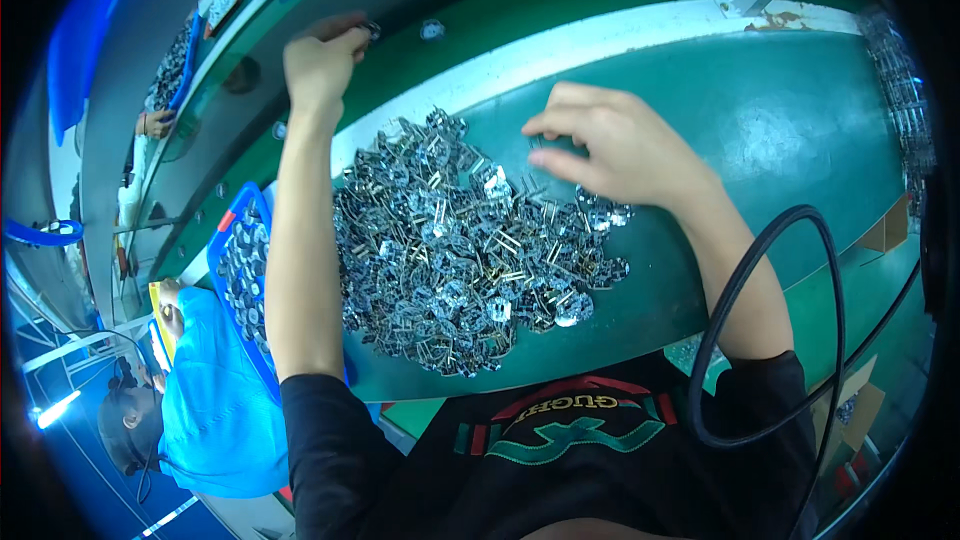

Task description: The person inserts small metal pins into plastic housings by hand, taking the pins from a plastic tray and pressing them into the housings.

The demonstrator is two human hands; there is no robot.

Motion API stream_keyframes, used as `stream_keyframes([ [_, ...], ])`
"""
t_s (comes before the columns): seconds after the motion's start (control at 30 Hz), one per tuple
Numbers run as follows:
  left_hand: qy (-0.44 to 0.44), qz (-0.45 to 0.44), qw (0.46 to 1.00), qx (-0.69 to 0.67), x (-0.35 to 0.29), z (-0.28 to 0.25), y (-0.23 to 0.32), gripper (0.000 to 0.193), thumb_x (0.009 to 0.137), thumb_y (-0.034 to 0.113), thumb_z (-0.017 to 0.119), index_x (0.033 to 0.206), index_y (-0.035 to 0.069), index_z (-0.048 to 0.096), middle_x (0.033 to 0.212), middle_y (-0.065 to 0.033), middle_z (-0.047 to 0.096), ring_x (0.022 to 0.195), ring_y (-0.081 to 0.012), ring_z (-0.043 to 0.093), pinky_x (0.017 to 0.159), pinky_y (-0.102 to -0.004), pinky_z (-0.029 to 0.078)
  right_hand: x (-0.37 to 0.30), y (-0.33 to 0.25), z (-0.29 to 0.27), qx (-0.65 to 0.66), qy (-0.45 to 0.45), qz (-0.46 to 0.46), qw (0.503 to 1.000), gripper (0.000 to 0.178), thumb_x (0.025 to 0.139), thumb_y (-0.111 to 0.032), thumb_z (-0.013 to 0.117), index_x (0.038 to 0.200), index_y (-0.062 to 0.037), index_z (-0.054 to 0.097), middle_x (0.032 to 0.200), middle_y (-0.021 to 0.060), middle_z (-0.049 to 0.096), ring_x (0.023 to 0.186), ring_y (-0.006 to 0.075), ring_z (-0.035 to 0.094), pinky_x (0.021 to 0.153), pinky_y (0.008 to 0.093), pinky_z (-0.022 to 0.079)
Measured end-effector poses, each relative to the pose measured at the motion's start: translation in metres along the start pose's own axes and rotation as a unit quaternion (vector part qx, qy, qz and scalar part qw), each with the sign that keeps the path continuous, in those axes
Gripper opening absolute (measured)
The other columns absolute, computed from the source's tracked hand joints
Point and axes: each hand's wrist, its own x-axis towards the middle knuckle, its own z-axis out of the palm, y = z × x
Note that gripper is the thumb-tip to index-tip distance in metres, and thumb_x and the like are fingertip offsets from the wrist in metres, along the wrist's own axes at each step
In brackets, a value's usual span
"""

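A wide heap of small shiny metal parts with paired prongs [450, 250] lies on the green table between my forearms. My left hand [322, 58] reaches past the heap, over the green strip beyond the white ledge. Its fingers are closed on a small metal part [373, 30], which pokes out at the fingertips. Above the heap's far right side is my right hand [615, 145], thumb and fingers curled toward each other. Something thin and dark shows between those fingertips, too small to make out. A few parts [603, 210] lie below that hand.
A blue bin [216, 252] of round grey parts stands left of my left arm. A black cable [705, 360] loops by my right arm. One round part [432, 30] rests on the green strip. A co-worker in blue [215, 390] is at lower left; metal pieces [900, 90] line the right edge.
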Motion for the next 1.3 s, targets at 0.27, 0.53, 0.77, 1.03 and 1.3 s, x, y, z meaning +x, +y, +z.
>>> stream_keyframes([
  [0.27,0.066,0.051,0.976,0.202,0.016,0.029,-0.029,0.031,0.084,0.022,0.071,0.11,0.005,0.073,0.109,-0.0212,0.067,0.106,-0.0317,0.063,0.092,-0.0363,0.049,-0.009,-0.011,0.021,-0.097,0.038,0.101,0.989,0.026,0.081,-0.028,0.075,0.085,-0.0033,0.069,0.083,0.0125,0.063,0.075,0.0326,0.065,0.069,0.0427,0.053],
  [0.53,-0.126,0.371,0.879,0.273,0.0,0.073,0.008,0.035,0.082,0.02,0.073,0.114,0.005,0.07,0.104,-0.0179,0.065,0.083,-0.0269,0.062,0.077,-0.0361,0.051,-0.011,-0.011,0.025,-0.081,0.004,0.084,0.993,0.01,0.081,-0.013,0.073,0.084,-0.0049,0.068,0.087,0.0112,0.06,0.076,0.032,0.064,0.071,0.0428,0.054],
  [0.77,-0.173,0.084,0.979,0.074,-0.061,0.067,0.064,0.029,0.081,0.007,0.077,0.106,-0.003,0.068,0.085,-0.0074,0.066,0.066,-0.0105,0.061,0.061,-0.0255,0.051,-0.006,-0.01,0.011,0.021,0.145,0.059,0.987,0.009,0.081,-0.009,0.075,0.083,-0.0034,0.068,0.079,0.0078,0.061,0.064,0.0207,0.064,0.06,0.0332,0.051],
  [1.03,-0.177,-0.169,0.886,-0.393,-0.155,0.04,0.094,0.031,0.095,0.011,0.064,0.121,-0.005,0.063,0.105,-0.0134,0.069,0.081,-0.0149,0.068,0.075,-0.0263,0.059,0.0,-0.038,0.01,0.274,0.239,0.042,0.931,0.009,0.083,-0.005,0.074,0.089,-0.0011,0.069,0.08,0.0055,0.063,0.062,0.0099,0.061,0.056,0.0237,0.047],
  [1.3,-0.183,-0.114,0.88,-0.424,-0.182,0.038,0.076,0.047,0.084,-0.011,0.069,0.129,-0.006,0.057,0.11,-0.0136,0.068,0.098,-0.0167,0.066,0.09,-0.0285,0.055,0.0,-0.041,0.017,0.302,0.232,0.081,0.921,0.008,0.083,-0.004,0.074,0.089,-0.0007,0.069,0.079,0.0057,0.064,0.063,0.0104,0.062,0.056,0.0236,0.048],
])
